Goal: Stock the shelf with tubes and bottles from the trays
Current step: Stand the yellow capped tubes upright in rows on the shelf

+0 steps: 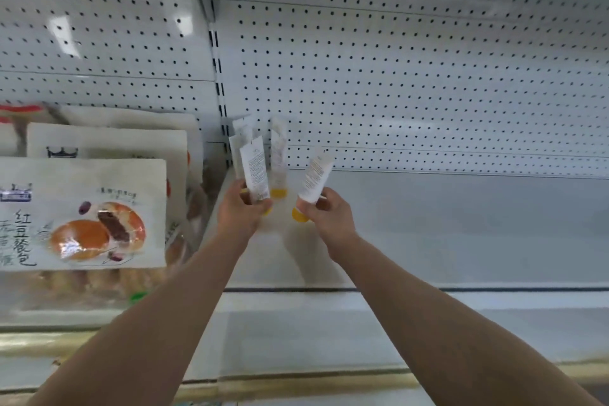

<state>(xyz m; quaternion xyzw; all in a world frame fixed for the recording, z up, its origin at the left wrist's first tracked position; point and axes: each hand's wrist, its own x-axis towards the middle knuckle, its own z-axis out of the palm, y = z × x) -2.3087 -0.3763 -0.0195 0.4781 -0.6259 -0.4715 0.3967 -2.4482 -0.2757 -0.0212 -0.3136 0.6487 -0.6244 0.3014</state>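
My left hand [238,209] grips a white tube with a yellow cap [253,171], held cap down over the left end of the white shelf [428,224]. Behind it, more white tubes [242,132] stand close against the pegboard corner. Another tube [278,158] stands upright on its yellow cap just to the right of them. My right hand [324,219] holds a second white tube [315,176] tilted to the right, its yellow cap showing below my fingers. Both hands are near each other above the shelf board.
Bags of red bean bread [82,214] stand in rows in the shelf bay to the left. A white pegboard back wall [412,82] rises behind the shelf. A slotted upright [219,82] divides the two bays. The shelf's front rail [428,290] runs below my arms.
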